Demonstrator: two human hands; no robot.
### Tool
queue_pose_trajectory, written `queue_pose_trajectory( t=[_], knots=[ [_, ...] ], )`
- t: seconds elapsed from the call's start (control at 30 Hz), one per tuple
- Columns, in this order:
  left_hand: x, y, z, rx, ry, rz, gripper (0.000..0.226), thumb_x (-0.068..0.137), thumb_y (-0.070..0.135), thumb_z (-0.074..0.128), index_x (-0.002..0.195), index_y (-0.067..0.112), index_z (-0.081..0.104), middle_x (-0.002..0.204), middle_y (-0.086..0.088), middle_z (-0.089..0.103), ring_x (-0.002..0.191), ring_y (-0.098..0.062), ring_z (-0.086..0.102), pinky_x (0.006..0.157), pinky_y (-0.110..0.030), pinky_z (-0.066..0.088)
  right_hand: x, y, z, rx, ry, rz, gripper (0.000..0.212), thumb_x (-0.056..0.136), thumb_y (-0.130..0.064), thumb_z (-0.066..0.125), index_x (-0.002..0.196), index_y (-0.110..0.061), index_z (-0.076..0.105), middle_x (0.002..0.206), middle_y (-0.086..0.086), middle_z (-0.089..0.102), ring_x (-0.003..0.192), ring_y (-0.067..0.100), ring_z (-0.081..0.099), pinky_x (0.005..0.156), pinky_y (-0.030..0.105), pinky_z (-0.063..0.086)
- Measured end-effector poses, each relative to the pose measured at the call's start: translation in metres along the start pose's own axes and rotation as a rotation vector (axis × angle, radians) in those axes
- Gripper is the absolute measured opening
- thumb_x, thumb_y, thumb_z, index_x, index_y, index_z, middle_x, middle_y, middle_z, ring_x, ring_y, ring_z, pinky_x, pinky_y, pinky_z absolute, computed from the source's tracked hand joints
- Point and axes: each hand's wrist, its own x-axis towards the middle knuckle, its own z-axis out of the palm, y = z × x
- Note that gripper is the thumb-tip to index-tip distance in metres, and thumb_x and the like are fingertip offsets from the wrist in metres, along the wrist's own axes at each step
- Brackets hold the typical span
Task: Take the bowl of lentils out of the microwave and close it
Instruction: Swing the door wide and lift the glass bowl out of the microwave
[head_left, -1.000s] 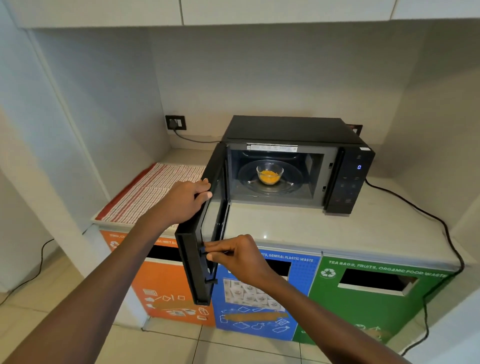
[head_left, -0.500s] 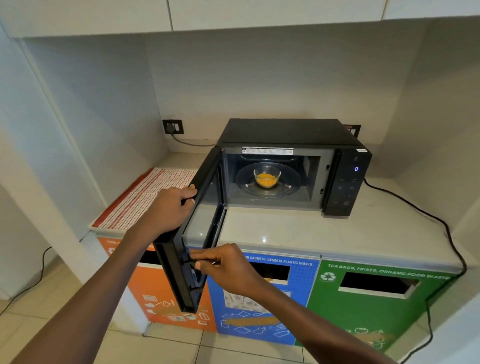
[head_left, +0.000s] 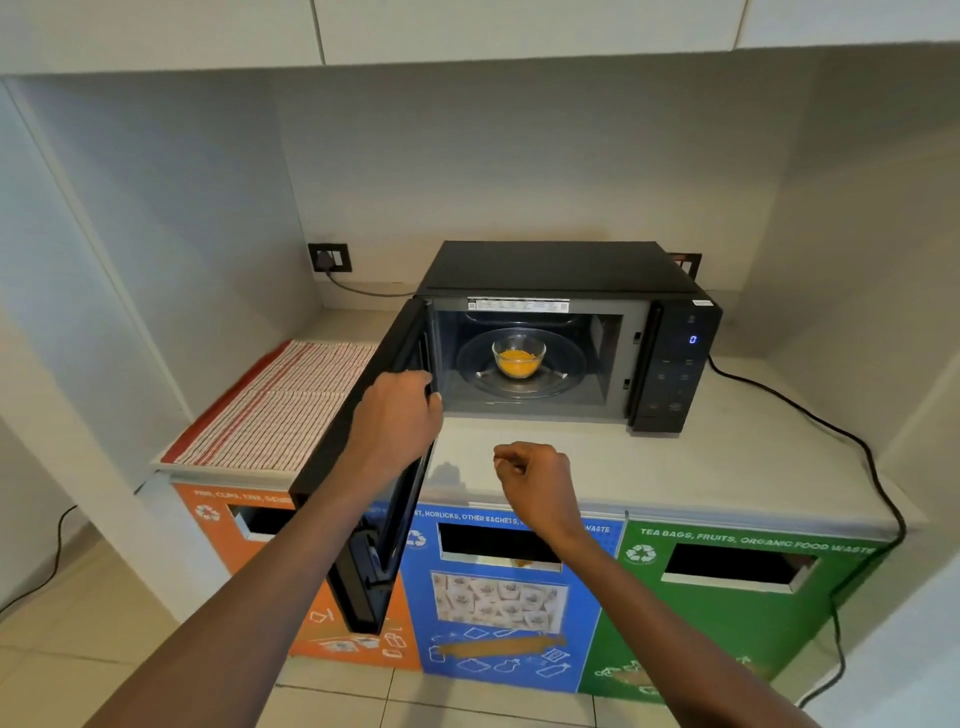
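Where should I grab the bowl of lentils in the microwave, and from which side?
Grip the bowl by its rim, reaching straight in from the front: it sits upright mid-turntable, and the open door blocks the left. The right hand looks free to do it.

Microwaves: one (head_left: 561, 322), its door (head_left: 363, 467) open.
Bowls: one (head_left: 518, 356), inside.
Turntables: one (head_left: 521, 364).
My hands: two, left (head_left: 397, 415) and right (head_left: 535, 480).
Bins: three, orange (head_left: 218, 519), blue (head_left: 498, 597), green (head_left: 727, 597).
Cloths: one (head_left: 275, 410).
Sockets: two, left (head_left: 329, 257) and right (head_left: 685, 261).
Counters: one (head_left: 675, 478).
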Motion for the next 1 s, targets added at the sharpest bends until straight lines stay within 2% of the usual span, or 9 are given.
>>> queue_pose_trajectory(
  t=[0.1, 0.17, 0.23, 0.37, 0.47, 0.57, 0.77, 0.9, 1.0],
  knots=[
    [0.004, 0.008, 0.013, -0.144, -0.024, -0.059, 0.022, 0.092, 0.016, 0.058, 0.092, -0.005, 0.067, 0.088, -0.021, 0.072, 0.082, -0.032, 0.069, 0.074, -0.040, 0.057, 0.013, 0.013, -0.014, -0.020, 0.024, 0.082, 0.026, 0.089, -0.009, 0.058, 0.111, -0.003, 0.072, 0.110, 0.014, 0.074, 0.102, 0.025, 0.069, 0.099, 0.038, 0.053],
    [0.010, 0.009, 0.024, -0.177, -0.045, -0.109, 0.029, 0.091, 0.015, 0.057, 0.064, 0.006, 0.057, 0.068, -0.015, 0.065, 0.068, -0.028, 0.063, 0.060, -0.033, 0.048, 0.022, 0.022, -0.021, -0.012, 0.029, 0.137, 0.026, 0.090, -0.010, 0.058, 0.111, -0.002, 0.071, 0.108, 0.015, 0.074, 0.103, 0.029, 0.068, 0.098, 0.043, 0.053],
    [0.018, 0.011, 0.037, -0.209, -0.080, -0.164, 0.040, 0.091, 0.019, 0.058, 0.054, 0.010, 0.048, 0.057, -0.009, 0.056, 0.057, -0.021, 0.054, 0.055, -0.030, 0.041, 0.031, 0.031, -0.028, -0.001, 0.034, 0.164, 0.024, 0.090, -0.009, 0.059, 0.107, 0.000, 0.072, 0.104, 0.017, 0.075, 0.099, 0.030, 0.070, 0.097, 0.046, 0.053],
    [0.040, 0.011, 0.066, -0.321, -0.153, -0.255, 0.037, 0.093, 0.026, 0.059, 0.070, -0.002, 0.068, 0.075, -0.020, 0.070, 0.071, -0.028, 0.066, 0.073, -0.039, 0.054, 0.053, 0.051, -0.042, -0.006, 0.044, 0.178, 0.018, 0.087, -0.005, 0.060, 0.083, 0.006, 0.074, 0.086, 0.021, 0.075, 0.082, 0.036, 0.070, 0.089, 0.052, 0.055],
    [0.058, 0.011, 0.089, -0.363, -0.139, -0.292, 0.035, 0.093, 0.026, 0.060, 0.079, -0.002, 0.075, 0.083, -0.019, 0.075, 0.081, -0.031, 0.070, 0.076, -0.035, 0.054, 0.078, 0.069, -0.052, -0.034, 0.053, 0.178, 0.020, 0.085, -0.004, 0.059, 0.078, 0.012, 0.070, 0.079, 0.027, 0.072, 0.077, 0.043, 0.068, 0.082, 0.054, 0.056],
    [0.075, 0.011, 0.111, -0.395, -0.106, -0.327, 0.032, 0.093, 0.023, 0.060, 0.087, -0.003, 0.076, 0.089, -0.022, 0.075, 0.085, -0.034, 0.069, 0.082, -0.040, 0.056, 0.104, 0.085, -0.058, -0.051, 0.056, 0.174, 0.020, 0.085, -0.001, 0.058, 0.075, 0.010, 0.071, 0.076, 0.028, 0.071, 0.074, 0.041, 0.069, 0.074, 0.053, 0.059],
    [0.115, 0.007, 0.161, -0.377, -0.089, -0.392, 0.030, 0.093, 0.022, 0.060, 0.092, -0.003, 0.077, 0.092, -0.022, 0.075, 0.091, -0.036, 0.069, 0.085, -0.041, 0.055, 0.163, 0.124, -0.056, -0.078, 0.052, 0.206, 0.022, 0.085, 0.001, 0.057, 0.071, 0.013, 0.068, 0.073, 0.032, 0.068, 0.073, 0.045, 0.066, 0.071, 0.048, 0.058],
    [0.142, -0.002, 0.195, -0.340, -0.083, -0.468, 0.028, 0.093, 0.023, 0.059, 0.090, 0.001, 0.077, 0.091, -0.020, 0.074, 0.092, -0.035, 0.068, 0.075, -0.030, 0.049, 0.197, 0.149, -0.050, -0.133, 0.038, 0.193, 0.025, 0.082, 0.001, 0.055, 0.061, 0.007, 0.068, 0.063, 0.026, 0.067, 0.057, 0.029, 0.060, 0.063, 0.041, 0.055],
    [0.160, -0.006, 0.215, -0.315, -0.074, -0.481, 0.029, 0.094, 0.021, 0.055, 0.092, 0.002, 0.076, 0.094, -0.020, 0.075, 0.094, -0.035, 0.068, 0.080, -0.032, 0.048, 0.223, 0.166, -0.047, -0.161, 0.016, 0.200, 0.025, 0.081, 0.000, 0.053, 0.062, 0.004, 0.069, 0.063, 0.023, 0.068, 0.057, 0.030, 0.062, 0.061, 0.040, 0.055]
  ],
)
